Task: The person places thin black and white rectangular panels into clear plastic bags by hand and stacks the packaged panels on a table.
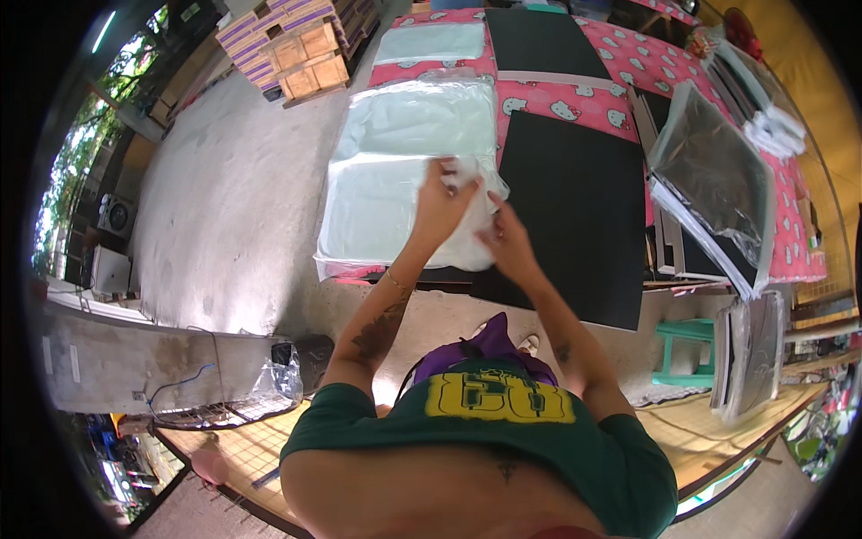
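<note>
My left hand [440,205] has its fingers curled around a crumpled white, thin sheet [469,241], which looks like soft plastic. Close by on the right, my right hand [508,241] is at the edge of the same sheet; its fingers are smeared by motion, so its grip cannot be made out. Beneath both hands lies a wide, pale panel in clear plastic wrap [377,202]. A large black board [575,207] lies flat beside it, its near end sticking out past the table edge.
The table has a pink patterned cover [557,103]. Another black board [546,45] lies farther back. Plastic-wrapped boards [718,171] rest at the right, above a green stool [685,352]. Stacked cartons [301,45] stand on the concrete floor [233,180] far left.
</note>
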